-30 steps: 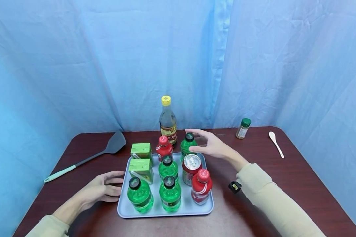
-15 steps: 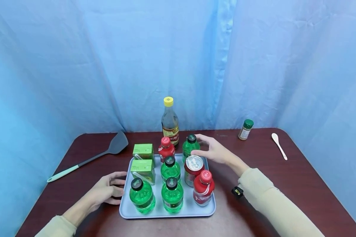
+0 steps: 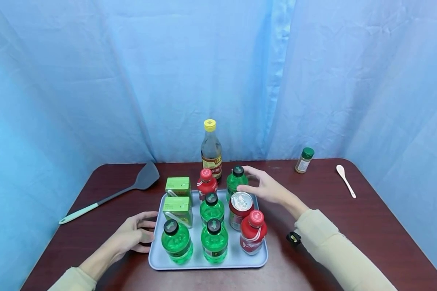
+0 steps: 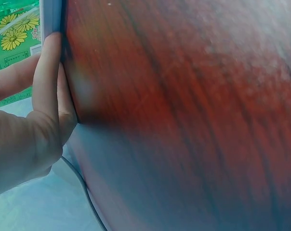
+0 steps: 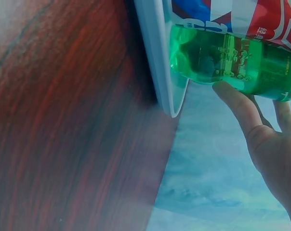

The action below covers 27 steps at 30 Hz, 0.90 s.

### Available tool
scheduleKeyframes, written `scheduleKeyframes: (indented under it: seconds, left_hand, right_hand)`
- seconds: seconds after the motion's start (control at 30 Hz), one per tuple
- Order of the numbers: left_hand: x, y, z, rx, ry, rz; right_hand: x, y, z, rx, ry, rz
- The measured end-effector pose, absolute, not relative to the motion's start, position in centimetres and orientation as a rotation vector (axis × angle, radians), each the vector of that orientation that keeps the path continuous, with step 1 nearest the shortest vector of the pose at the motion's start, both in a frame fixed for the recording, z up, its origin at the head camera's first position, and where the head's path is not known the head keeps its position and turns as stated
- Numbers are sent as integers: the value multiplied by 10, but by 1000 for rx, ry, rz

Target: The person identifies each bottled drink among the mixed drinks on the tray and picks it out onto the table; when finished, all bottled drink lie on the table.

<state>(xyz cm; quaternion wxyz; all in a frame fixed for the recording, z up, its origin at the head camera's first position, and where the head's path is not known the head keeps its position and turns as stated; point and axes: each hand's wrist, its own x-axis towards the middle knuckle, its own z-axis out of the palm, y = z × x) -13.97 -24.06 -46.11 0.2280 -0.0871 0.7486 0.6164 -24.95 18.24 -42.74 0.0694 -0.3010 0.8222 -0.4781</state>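
Note:
On a pale blue tray (image 3: 196,260) stand several green bottles with black caps, two red-capped bottles, a red can (image 3: 241,202) and two green drink cartons (image 3: 178,205) with straws. My right hand (image 3: 266,188) grips the green bottle (image 3: 236,184) at the tray's back right corner. Thumb and fingers are on opposite sides of that bottle (image 5: 237,62) in the right wrist view. At the tray's left edge is my left hand (image 3: 129,233), fingers extended. One fingertip touches the outer side of the rim (image 4: 51,19) in the left wrist view.
Behind the tray stands a tall yellow-capped sauce bottle (image 3: 211,151). A dark spatula (image 3: 145,178) with a mint handle lies to the left. A green-capped spice jar (image 3: 304,161) and a white spoon (image 3: 346,180) are at the back right. Blue curtains (image 3: 204,60) hang around the table.
My right hand has come in from above and closed around the back right green bottle. My left hand has moved slightly in against the tray rim. The whole head view has shifted a little.

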Motion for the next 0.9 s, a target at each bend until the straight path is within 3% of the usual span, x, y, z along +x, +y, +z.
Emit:
scheduleKeyframes:
  seconds: [0.3,0.9]
  left_hand:
    - [-139,-240,-460,-243,2075,1686]
    - [-139,-240,-460,-222,2091,1688]
  right_hand:
    - [-230,172,-400,-860,2447,-1461]
    - [-251,177,-430,-924,2484,-1490]
